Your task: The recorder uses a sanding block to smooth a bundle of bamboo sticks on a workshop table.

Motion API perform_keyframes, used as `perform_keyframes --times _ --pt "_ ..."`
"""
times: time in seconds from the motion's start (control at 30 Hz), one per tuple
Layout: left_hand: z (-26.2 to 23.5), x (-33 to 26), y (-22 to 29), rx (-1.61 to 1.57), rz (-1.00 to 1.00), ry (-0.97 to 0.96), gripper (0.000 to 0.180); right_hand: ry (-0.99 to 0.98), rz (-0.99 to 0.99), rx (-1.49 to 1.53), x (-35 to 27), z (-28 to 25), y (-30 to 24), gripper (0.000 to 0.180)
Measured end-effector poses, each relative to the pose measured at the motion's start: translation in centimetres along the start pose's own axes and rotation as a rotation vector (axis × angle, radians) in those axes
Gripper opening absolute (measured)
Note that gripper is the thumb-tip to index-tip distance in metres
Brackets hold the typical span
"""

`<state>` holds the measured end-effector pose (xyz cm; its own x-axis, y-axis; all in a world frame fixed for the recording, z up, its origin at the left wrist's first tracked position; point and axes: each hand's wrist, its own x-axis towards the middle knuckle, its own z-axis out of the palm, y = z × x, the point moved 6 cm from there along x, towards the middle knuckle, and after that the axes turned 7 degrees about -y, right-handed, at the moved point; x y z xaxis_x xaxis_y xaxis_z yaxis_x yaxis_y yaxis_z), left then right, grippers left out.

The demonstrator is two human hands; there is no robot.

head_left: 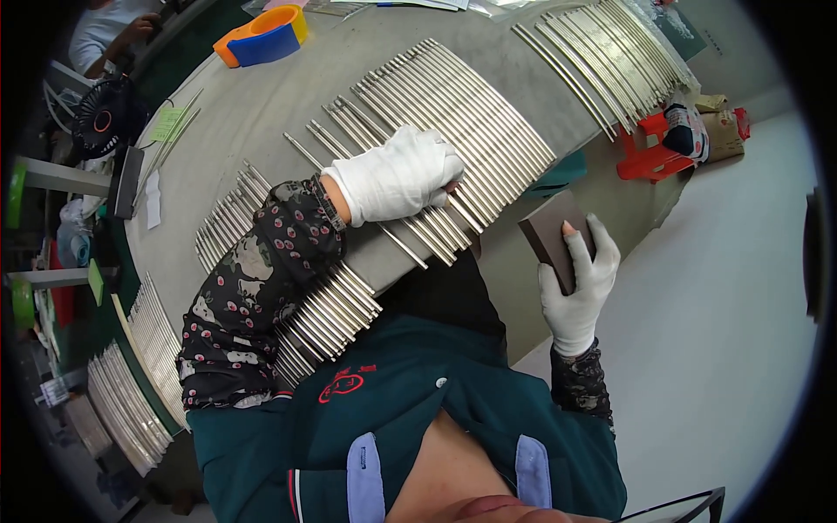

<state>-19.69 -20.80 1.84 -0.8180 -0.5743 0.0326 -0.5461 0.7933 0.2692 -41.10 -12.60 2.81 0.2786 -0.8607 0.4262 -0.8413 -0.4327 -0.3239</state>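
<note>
A row of shiny metal rods (475, 131) lies side by side on the grey table. Over its near part is my left hand (397, 174), in a white glove with a bare fingertip showing. Its fingers curl down onto the rods; how many they grip is hidden under the glove. Off the table's near edge, my right hand (580, 279), gloved likewise, holds a dark brown rectangular block (554, 237) between thumb and fingers. The block is apart from the rods. More rods (327, 314) lie beneath and beside my left forearm, some reaching past the table edge.
Another batch of rods (610, 57) lies at the far right. An orange, blue and yellow ring-shaped holder (266, 39) stands at the back left. A red stool (649, 152) with bags is beyond the table's right side. A black fan (105, 118) and another person (109, 39) are at the far left.
</note>
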Motion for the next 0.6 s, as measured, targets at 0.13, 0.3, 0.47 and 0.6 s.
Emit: perform_keyframes --times 0.13,0.3,0.47,0.6 --pt "0.6 -0.5 -0.7 -0.197 0.006 0.150 0.016 -0.025 0.041 0.136 0.6 -0.1 1.0 0.056" --pt "0.3 -1.0 -0.5 -0.195 0.125 0.268 0.014 -0.053 0.019 0.096 2.0 -0.2 -0.2 0.055" --pt "0.5 -0.7 -0.7 -0.208 0.090 0.244 0.013 -0.176 -0.242 0.116 2.9 0.4 -6.0 0.059" --pt "0.2 -1.1 -0.3 -0.243 0.090 0.250 0.015 -0.090 -0.073 -0.330 4.9 0.2 -3.5 0.049"
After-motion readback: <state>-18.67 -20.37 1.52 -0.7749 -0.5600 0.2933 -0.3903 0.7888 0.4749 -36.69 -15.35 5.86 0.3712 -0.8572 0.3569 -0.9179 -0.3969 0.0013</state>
